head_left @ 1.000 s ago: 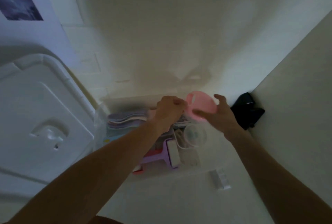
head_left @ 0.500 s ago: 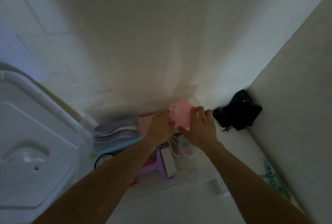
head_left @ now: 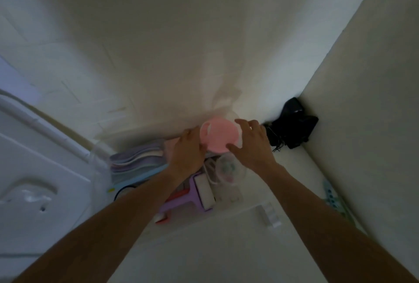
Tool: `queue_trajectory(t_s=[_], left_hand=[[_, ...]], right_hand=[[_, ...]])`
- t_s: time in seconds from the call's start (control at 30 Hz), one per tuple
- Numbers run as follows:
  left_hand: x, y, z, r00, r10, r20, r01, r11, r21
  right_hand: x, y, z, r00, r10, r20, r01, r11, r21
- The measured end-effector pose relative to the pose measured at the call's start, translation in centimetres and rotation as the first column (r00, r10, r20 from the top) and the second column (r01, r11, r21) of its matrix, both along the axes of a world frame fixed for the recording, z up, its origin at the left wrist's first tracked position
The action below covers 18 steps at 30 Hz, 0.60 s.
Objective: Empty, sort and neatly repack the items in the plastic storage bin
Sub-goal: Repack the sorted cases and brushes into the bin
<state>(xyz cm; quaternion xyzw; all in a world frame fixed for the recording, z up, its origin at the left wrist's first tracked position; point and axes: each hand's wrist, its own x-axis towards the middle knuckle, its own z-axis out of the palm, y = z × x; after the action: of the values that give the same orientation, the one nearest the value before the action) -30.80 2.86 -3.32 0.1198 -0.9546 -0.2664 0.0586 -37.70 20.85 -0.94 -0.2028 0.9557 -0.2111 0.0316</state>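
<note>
Here both hands, left hand [head_left: 188, 148] and right hand [head_left: 251, 144], grip the pink lid [head_left: 218, 134] over the storage bin [head_left: 99, 169].

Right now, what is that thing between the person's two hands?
In the head view, a round pink lid-like piece sits between the left hand and right hand. Both hands hold it by its edges, above the clear storage bin.

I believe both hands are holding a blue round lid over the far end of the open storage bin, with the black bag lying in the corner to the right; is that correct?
Not quite: the head view shows the round lid is pink, not blue. The rest stands: the left hand and right hand hold it over the storage bin, black bag in the right corner.
</note>
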Motion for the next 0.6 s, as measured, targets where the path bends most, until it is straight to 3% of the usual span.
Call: queue_trajectory(t_s=[0.2,0.3,0.43,0.6], left_hand=[[3.7,6.4,3.3,0.944,-0.179,-0.276,0.138,0.977,-0.161],[4.2,9.1,2.8,0.959,-0.259,-0.112,0.246,0.962,-0.120],[4.2,8.5,0.0,0.942,-0.276,0.190,0.310,0.933,-0.183],[4.1,6.6,-2.6,0.893,-0.356,0.276,0.441,0.818,-0.371]], right_hand=[[4.2,10.0,0.6,0.972,-0.233,-0.013,0.223,0.945,-0.240],[6.7,14.0,-0.1,0.951,-0.302,0.058,0.307,0.923,-0.231],[7.7,14.4,-0.9,0.975,-0.211,0.071,0.221,0.956,-0.193],[7.0,12.5,-1.8,0.988,-0.132,0.079,0.147,0.962,-0.229]])
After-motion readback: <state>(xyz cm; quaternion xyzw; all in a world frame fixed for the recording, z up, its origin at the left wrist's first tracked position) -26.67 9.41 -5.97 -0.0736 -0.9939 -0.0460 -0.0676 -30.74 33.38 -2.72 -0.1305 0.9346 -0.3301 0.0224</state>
